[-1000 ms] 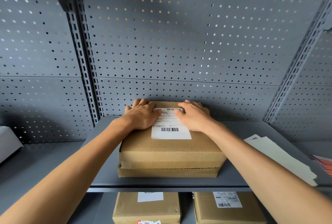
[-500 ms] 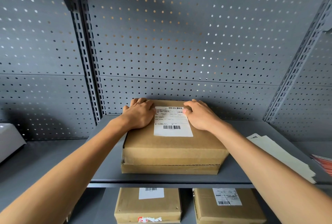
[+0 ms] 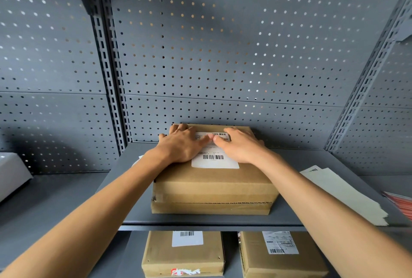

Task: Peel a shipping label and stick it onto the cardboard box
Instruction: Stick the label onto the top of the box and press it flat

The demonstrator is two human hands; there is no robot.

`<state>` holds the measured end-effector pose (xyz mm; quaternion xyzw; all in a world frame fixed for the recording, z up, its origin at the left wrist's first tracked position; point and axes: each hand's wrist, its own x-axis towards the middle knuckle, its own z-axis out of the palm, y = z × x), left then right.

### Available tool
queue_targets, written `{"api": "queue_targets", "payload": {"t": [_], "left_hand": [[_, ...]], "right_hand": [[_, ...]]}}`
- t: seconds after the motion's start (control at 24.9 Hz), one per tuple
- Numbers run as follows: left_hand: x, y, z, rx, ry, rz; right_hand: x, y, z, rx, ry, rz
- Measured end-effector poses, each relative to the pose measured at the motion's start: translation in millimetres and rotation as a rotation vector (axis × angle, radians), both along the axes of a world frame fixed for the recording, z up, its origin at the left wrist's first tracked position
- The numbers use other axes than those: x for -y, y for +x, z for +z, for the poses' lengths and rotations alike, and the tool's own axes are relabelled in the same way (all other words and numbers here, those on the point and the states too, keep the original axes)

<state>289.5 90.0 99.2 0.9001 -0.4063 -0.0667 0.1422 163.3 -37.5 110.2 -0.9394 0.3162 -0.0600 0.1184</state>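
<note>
A brown cardboard box sits on the grey shelf, pushed close to the perforated back panel. A white shipping label with barcodes lies flat on the box top. My left hand rests palm down on the label's left part and the box top. Palm down on the label's right part lies my right hand. Both thumbs meet at the label's middle near its far edge. Fingers are spread and flat, holding nothing.
A stack of white label sheets lies on the shelf at the right, with a red-striped item beyond. Two labelled cardboard boxes sit on the lower shelf. A pale grey device stands at far left.
Both hands have slid inward over the label from its side edges, and the thumbs now touch at its middle. The box has not moved.
</note>
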Motion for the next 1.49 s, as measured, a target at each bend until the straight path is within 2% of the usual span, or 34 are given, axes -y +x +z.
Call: {"api": "queue_targets", "payload": {"t": [0.08, 0.44, 1.08, 1.24, 1.49], "left_hand": [[0.6, -0.1, -0.7, 0.020, 0.009, -0.010], [-4.7, 5.1, -0.8, -0.028, -0.060, -0.039], [-16.6, 6.9, -7.3, -0.014, -0.205, -0.034], [-19.3, 3.3, -8.0, 0.013, -0.167, -0.030], [-19.7, -16.4, 1.1, -0.020, 0.052, -0.055]], "right_hand": [[-1.6, 0.8, -4.1, -0.027, -0.044, -0.008], [10.0, -2.0, -11.6, -0.015, 0.003, 0.027], [9.6, -23.2, -3.7, 0.142, 0.092, 0.066], [4.6, -26.0, -3.6, 0.131, 0.087, 0.029], [-15.1, -22.9, -1.5, 0.003, -0.007, 0.038]]}}
